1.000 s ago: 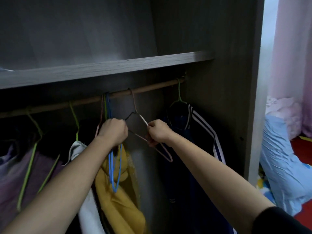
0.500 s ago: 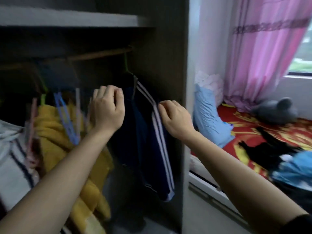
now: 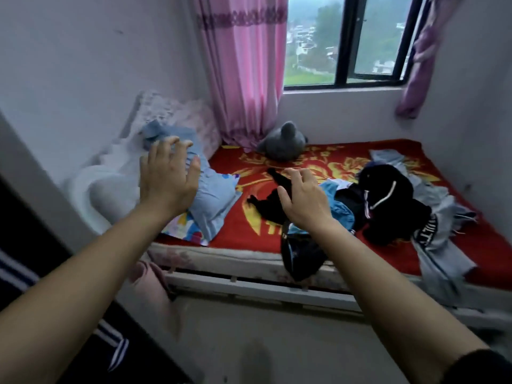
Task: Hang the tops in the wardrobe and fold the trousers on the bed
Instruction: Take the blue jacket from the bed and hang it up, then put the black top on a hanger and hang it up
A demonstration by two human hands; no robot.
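Where a red blanket with yellow flowers covers the bed (image 3: 238, 236), the clothes lie unfolded in a loose heap (image 3: 388, 217) on its right half. A black top (image 3: 388, 189) with a white cord sits uppermost. A light blue garment (image 3: 342, 210) is bunched against its left side, and a grey garment (image 3: 432, 239) with printed lettering trails from under it over the near edge of the mattress. Another black piece (image 3: 263, 202) stretches left from the heap across the blanket, and a dark garment (image 3: 299, 256) hangs over the bed's front edge.

The right hand (image 3: 303, 202) hovers above the heap's left end, fingers loosely bent, holding nothing. The left hand (image 3: 167, 177) is raised further left, fingers spread and free, in front of a blue pillow (image 3: 216, 198) at the head of the bed.

A grey plush toy (image 3: 282, 144) lies by the wall under a pink curtain (image 3: 243, 65), beside the window (image 3: 343, 40). At the lower left, the wardrobe (image 3: 55, 209) shows its pale side panel, with a navy jacket (image 3: 110, 345) with white stripes inside it. Grey floor (image 3: 249, 342) lies between wardrobe and bed.
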